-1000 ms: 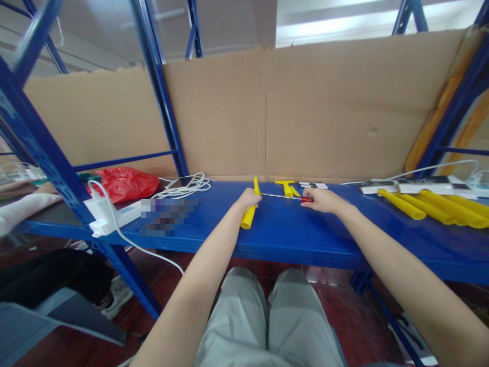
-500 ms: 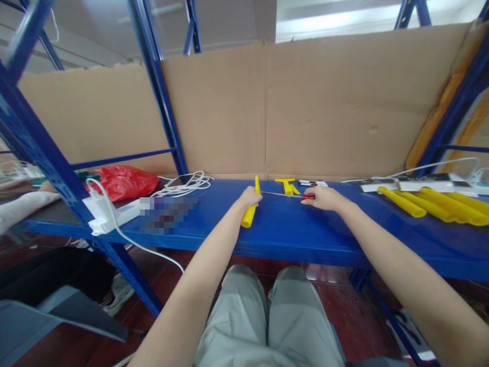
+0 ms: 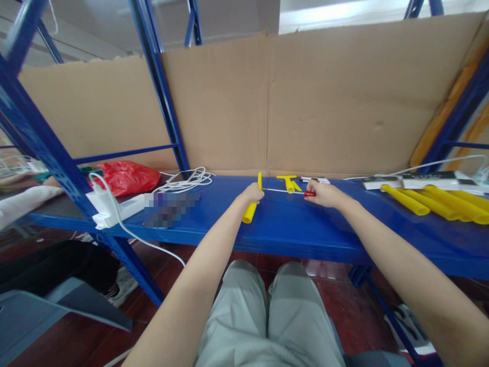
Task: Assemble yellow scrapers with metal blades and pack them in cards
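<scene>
My left hand is closed around a yellow tube-shaped handle, which stands tilted over the blue shelf. A thin yellow end shows above my fingers. My right hand grips the red handle of a screwdriver. Its long metal shaft runs level to the left, and the tip reaches the yellow handle by my left fingers; whether it touches is too small to tell. Behind the shaft lies a yellow T-shaped piece, with a small black-and-white item beside it.
Several yellow tubes and white-and-black boxes lie at the right. A white power strip, coiled cable and red plastic bag are at the left. Cardboard stands behind the blue shelf. Another person's sleeve shows far left.
The view has shifted slightly. Both hands keep their grip on the yellow handle and the screwdriver, with almost no movement between them.
</scene>
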The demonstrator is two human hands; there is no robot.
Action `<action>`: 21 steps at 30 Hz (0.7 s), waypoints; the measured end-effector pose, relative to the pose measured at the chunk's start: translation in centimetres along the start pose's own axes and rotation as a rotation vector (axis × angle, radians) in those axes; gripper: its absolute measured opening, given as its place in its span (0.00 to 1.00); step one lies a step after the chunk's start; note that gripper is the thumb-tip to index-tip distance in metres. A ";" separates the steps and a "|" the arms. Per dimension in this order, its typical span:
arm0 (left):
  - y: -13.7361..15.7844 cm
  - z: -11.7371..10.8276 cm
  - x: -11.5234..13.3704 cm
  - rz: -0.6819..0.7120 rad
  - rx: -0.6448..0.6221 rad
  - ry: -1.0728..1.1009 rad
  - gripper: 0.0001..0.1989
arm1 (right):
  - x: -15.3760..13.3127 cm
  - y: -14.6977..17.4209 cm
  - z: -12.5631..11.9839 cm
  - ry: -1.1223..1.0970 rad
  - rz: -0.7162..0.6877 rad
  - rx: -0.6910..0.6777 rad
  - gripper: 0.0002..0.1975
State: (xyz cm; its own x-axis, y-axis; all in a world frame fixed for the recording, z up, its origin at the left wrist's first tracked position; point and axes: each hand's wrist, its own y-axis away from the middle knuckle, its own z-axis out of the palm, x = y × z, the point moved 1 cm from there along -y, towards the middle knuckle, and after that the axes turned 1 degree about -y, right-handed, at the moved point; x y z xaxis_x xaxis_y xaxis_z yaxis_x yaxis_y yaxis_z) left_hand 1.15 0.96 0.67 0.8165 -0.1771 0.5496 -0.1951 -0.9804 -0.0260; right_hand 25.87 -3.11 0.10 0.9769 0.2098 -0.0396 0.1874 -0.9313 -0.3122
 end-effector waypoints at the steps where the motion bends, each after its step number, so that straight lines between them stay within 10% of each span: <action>1: -0.1 0.0 -0.1 0.011 -0.010 -0.011 0.12 | 0.0 0.0 0.0 0.015 0.002 0.010 0.08; 21: 0.6 0.6 2.0 -0.007 -0.043 -0.342 0.26 | -1.5 0.3 -0.7 0.050 -0.025 -0.121 0.13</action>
State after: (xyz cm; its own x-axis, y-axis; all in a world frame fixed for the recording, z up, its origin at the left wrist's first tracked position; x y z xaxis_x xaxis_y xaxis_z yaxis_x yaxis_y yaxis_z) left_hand 3.02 0.00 1.29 0.9515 -0.1961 0.2372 -0.2056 -0.9785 0.0159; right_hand 24.58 -3.90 0.76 0.9751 0.2213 0.0153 0.2200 -0.9556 -0.1959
